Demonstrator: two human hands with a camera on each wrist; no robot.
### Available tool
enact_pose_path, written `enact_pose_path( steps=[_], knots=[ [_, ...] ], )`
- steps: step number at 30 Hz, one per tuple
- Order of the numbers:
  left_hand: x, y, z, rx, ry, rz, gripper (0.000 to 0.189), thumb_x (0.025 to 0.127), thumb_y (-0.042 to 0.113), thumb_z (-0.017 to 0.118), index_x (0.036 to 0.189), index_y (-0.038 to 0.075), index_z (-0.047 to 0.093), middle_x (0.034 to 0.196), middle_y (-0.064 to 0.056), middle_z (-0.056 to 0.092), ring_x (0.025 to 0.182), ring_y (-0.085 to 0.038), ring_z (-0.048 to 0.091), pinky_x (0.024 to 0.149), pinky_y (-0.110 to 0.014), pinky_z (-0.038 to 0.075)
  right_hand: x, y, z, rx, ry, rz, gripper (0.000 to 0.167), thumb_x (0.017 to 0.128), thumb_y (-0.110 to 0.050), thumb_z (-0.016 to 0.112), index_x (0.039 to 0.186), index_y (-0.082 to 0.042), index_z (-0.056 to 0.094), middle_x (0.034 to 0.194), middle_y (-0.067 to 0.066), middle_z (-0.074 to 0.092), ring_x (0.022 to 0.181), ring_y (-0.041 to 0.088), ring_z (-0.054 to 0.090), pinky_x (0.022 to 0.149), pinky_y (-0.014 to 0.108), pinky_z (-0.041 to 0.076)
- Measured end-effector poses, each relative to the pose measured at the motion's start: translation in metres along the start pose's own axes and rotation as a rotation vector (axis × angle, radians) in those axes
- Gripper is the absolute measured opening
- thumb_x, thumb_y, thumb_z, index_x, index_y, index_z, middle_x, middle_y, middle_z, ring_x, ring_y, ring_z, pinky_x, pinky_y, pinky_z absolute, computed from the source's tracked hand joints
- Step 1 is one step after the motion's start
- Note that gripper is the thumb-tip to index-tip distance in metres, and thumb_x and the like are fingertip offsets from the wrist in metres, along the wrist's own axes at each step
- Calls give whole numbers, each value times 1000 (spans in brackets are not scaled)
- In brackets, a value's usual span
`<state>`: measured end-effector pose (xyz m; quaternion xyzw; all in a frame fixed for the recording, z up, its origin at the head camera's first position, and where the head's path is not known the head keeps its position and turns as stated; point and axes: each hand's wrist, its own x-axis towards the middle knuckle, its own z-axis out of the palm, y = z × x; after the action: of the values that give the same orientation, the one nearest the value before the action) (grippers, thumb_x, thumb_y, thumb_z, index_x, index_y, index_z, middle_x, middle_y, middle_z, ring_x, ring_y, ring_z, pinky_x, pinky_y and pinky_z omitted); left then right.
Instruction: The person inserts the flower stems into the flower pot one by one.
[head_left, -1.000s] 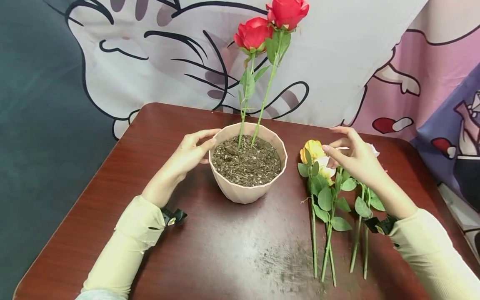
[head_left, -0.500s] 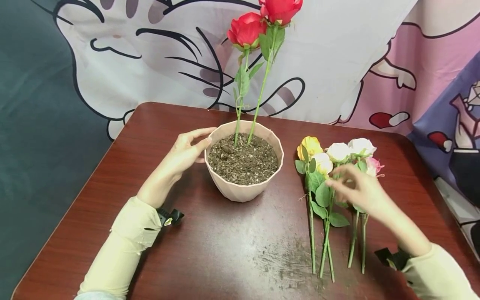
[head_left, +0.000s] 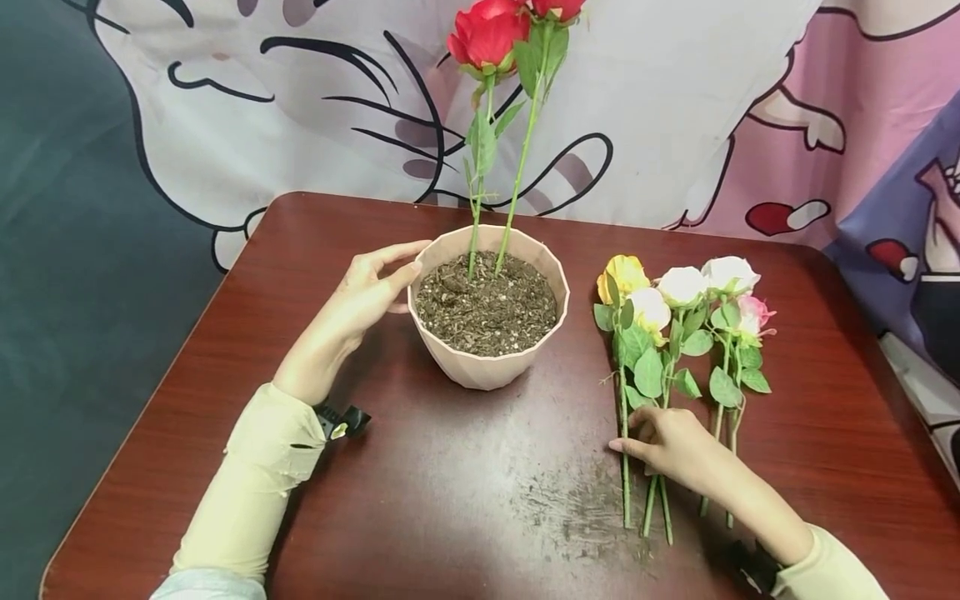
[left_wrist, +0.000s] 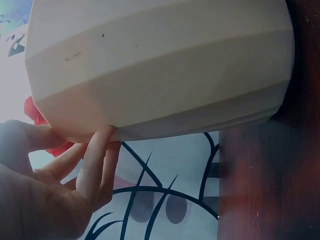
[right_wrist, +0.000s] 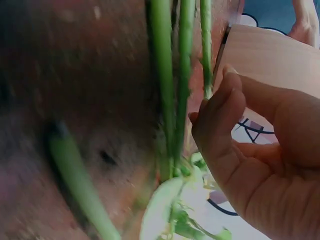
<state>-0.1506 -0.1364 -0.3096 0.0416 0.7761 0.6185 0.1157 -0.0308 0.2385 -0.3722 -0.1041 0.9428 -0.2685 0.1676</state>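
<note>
A pale pink pot (head_left: 487, 371) of soil (head_left: 487, 308) stands mid-table with two red roses (head_left: 487, 33) upright in it. My left hand (head_left: 367, 292) rests against the pot's left rim with relaxed fingers; in the left wrist view the fingertips (left_wrist: 100, 145) touch the pot wall (left_wrist: 160, 65). To the right, several cut flowers (head_left: 678, 287), yellow, white and pink, lie on the table with their stems toward me. My right hand (head_left: 671, 446) lies over the lower stems (head_left: 625, 492), fingers curled on them. Close up, the right hand (right_wrist: 260, 150) curls at a green stem (right_wrist: 206, 50).
The brown table (head_left: 450, 500) has a scuffed patch near its front middle. A cartoon-printed cloth (head_left: 300, 100) hangs behind the table's far edge. The table's rounded right edge (head_left: 892, 392) lies just beyond the flowers. My left hand's fingers (right_wrist: 305, 20) show beyond the pot (right_wrist: 270, 55).
My right hand has moved from the flower heads down toward me along the stems and now curls on them near their lower part. The left hand has stayed at the pot.
</note>
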Motion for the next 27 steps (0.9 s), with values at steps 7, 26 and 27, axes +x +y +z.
enact_pose_path(
  steps=[7, 26, 27],
  knots=[
    [0, 0, 1, -18, -3, 0, 41, 97, 19, 50, 138, 14, 48, 128, -10, 51, 94, -10, 57, 68, -23, 55, 3, 7, 6, 155, -56, 4, 24, 83, -22, 70, 90, -2, 58, 64, -3, 63, 51, 9, 58, 50, 23, 48],
    [0, -2, 1, -69, -23, 9, 41, 98, 18, 48, 139, 11, 46, 129, -12, 50, 98, -11, 55, 70, -24, 55, 1, 11, 1, 550, -190, -77, 21, 93, -15, 58, 91, 5, 52, 70, 8, 65, 64, 19, 62, 60, 33, 54],
    [0, -2, 1, -71, -25, 10, 41, 98, 17, 48, 139, 11, 46, 130, -12, 50, 99, -11, 55, 70, -24, 55, 0, 9, -1, 543, -180, -100, 19, 93, -14, 58, 90, 4, 53, 69, 7, 65, 64, 20, 62, 60, 33, 54]
  ],
)
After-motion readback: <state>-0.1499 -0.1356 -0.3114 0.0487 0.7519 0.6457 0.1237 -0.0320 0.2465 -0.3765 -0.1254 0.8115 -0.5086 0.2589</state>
